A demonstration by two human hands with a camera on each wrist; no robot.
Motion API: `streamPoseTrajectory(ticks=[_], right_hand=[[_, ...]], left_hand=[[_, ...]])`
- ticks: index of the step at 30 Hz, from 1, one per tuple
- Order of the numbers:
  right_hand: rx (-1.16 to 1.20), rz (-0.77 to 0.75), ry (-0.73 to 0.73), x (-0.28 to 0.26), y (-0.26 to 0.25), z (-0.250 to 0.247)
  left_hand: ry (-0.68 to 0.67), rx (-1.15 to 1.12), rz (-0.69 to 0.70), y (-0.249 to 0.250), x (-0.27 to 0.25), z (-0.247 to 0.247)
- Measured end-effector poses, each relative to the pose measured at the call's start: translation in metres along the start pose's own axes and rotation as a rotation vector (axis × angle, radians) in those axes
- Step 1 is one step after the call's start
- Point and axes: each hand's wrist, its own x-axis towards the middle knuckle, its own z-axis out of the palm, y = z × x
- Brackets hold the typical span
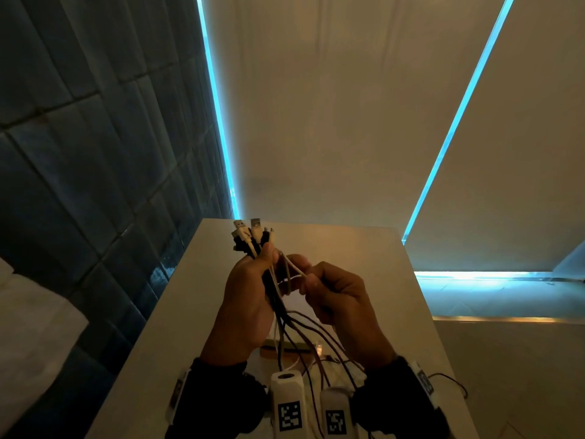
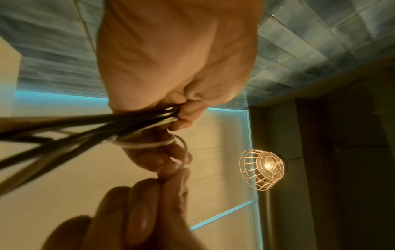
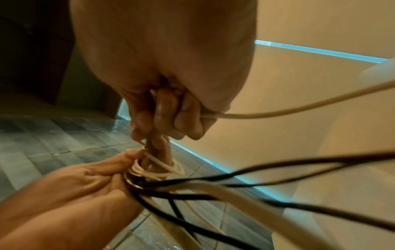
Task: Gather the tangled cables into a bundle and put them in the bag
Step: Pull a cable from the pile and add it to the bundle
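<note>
Before me, a white table (image 1: 395, 280), blue tiled wall (image 1: 79, 153), blinds (image 1: 316, 106), and caged lamp (image 2: 264, 170).

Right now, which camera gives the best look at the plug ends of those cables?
The head view: the plug ends stick up clear above the left hand, over the white table. The left wrist view shows only cable strands entering the grip; the right wrist view shows white loops and trailing strands, no plugs.
</note>
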Motion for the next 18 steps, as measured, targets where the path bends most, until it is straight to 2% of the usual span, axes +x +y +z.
streamPoseTrajectory(ticks=[5,10,13,18], right_hand=[[-0.049,0.156,-0.043,-0.006,0.015,-0.002],[-0.136,0.212,-0.031,-0.009,0.026,-0.008],[-0.215,0.227,0.002,-0.010,0.042,-0.017],[-0.220,0.293,0.029,-0.016,0.071,-0.021]], left_hand=[[-0.090,-0.252,0.009,0.002,-0.003,0.000],[-0.124,-0.258,0.111,0.002,-0.001,-0.002],[-0.143,-0.279,0.127,0.004,-0.001,-0.001],[-0.123,-0.267,0.136,0.004,-0.001,0.000]])
